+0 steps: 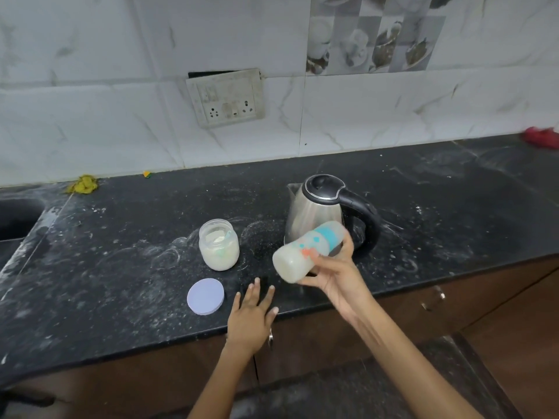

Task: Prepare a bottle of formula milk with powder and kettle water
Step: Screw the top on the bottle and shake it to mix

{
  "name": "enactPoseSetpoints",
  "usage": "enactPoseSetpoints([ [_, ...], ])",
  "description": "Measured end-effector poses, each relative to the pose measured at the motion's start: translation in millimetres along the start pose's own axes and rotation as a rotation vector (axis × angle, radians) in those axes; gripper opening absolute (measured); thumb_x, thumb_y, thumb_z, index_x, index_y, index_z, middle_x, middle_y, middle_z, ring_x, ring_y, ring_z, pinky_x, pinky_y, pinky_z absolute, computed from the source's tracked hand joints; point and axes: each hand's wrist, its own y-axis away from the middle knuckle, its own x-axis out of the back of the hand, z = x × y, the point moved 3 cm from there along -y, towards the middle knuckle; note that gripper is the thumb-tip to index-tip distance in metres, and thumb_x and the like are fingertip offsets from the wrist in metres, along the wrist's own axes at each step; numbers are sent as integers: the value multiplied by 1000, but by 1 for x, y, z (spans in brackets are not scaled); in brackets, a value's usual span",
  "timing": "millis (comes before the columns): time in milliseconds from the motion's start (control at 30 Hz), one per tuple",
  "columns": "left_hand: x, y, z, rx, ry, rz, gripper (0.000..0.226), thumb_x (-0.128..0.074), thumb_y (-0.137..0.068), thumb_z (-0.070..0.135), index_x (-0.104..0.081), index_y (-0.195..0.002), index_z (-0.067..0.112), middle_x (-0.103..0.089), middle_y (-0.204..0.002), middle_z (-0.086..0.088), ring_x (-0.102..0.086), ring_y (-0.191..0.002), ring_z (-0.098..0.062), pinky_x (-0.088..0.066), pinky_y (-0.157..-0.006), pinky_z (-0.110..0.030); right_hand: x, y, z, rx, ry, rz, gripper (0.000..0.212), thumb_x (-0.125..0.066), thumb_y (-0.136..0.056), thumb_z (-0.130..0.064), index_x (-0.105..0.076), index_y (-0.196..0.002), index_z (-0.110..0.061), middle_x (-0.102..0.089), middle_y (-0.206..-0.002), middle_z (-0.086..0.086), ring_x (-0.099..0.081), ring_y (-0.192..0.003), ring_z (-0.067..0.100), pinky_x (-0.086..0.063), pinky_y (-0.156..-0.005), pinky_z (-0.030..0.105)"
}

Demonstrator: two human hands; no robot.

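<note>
My right hand (335,273) grips a baby bottle (305,252) filled with whitish milk. The bottle lies almost sideways in the air, its blue cap end toward the kettle and its base pointing left at me. It looks blurred. Behind it stands a steel kettle (314,207) with a black lid and handle. An open jar of formula powder (218,244) sits left of the kettle, and its round lilac lid (205,296) lies flat in front of it. My left hand (252,316) rests flat on the counter edge, fingers spread, holding nothing.
The black counter (121,267) is dusted with white powder. A sink (15,219) is at the far left, a yellow rag (83,184) by the wall, a red cloth (541,137) at the far right. A wall socket (225,98) hangs above.
</note>
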Motion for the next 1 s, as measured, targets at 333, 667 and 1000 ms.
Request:
enactPoseSetpoints([
  [333, 2, -2, 1, 34, -27, -4, 79, 3, -80, 57, -14, -151, 26, -1, -161, -6, -2, -149, -18, 3, -119, -40, 8, 18, 7, -84, 202, -120, 95, -69, -78, 11, -26, -136, -50, -58, -129, 22, -64, -109, 39, -57, -70, 59],
  [667, 7, -2, -1, 19, -103, -85, 64, -19, -96, 50, -3, -152, 23, 13, -152, 8, 3, -148, -16, 6, -119, -41, 2, 26, 17, -132, 261, -188, 98, -70, -78, 8, -20, -139, -51, -61, -127, 18, -65, -110, 36, -58, -72, 58],
  [1000, 8, -4, 2, 55, 10, -41, 53, -28, -101, 41, -17, -151, 25, 2, -161, -5, 0, -149, -16, 4, -119, -39, 10, 22, 13, -101, 202, -37, 93, -69, -80, 0, -22, -141, -51, -66, -121, 16, -68, -106, 34, -56, -74, 61],
])
